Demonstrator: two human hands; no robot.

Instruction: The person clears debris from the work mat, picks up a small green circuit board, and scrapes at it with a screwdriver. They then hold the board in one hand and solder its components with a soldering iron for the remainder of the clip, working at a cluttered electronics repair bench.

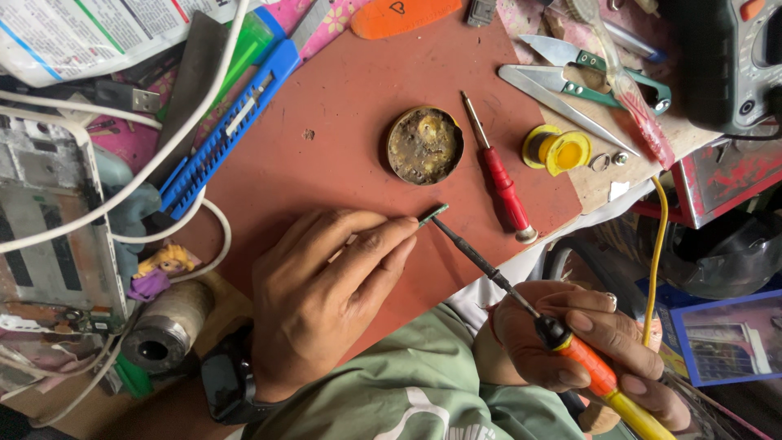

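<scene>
Pinching a small green strip (432, 214) below the round tin (424, 145), left hand (326, 281) meets the soldering iron (521, 297) gripped by right hand (570, 346).

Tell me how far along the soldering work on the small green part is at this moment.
Done: the tools are laid out, with the open flux tin, yellow solder spool and red screwdriver on the red mat. In hand: the left hand pins a small green part while the right hand puts the soldering iron tip against it. Left: whether any joint is finished is too small to tell.
</scene>
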